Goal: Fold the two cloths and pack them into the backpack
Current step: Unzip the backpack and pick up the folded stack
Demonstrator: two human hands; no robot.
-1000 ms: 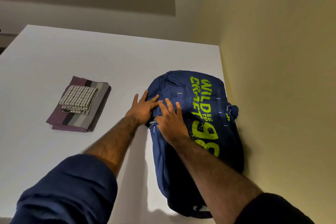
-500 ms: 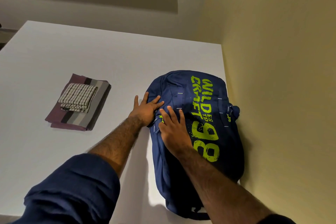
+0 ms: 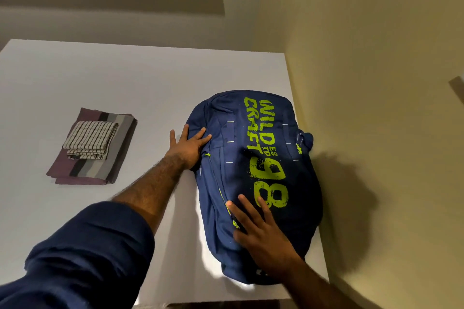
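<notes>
The navy backpack (image 3: 253, 173) with green lettering lies flat on the right side of the white table (image 3: 140, 83). My left hand (image 3: 189, 147) rests flat on its upper left edge, fingers straight. My right hand (image 3: 261, 231) is lower on the bag with its fingers spread over the fabric. Its thumb side pinches the green zipper pull (image 3: 235, 225). A green zipper line (image 3: 222, 195) runs up from there. A folded checked cloth (image 3: 90, 139) sits on a folded purple and grey striped cloth (image 3: 105, 170) at the left of the table.
A yellow wall (image 3: 376, 83) runs close along the backpack's right side. The table's near edge (image 3: 226, 302) lies just below the bag. Bare white tabletop separates the cloth stack from the backpack.
My right hand has slid from the bag's upper left down along the zipper towards me, leaving a green zipper line showing behind it. My left hand stayed in place.
</notes>
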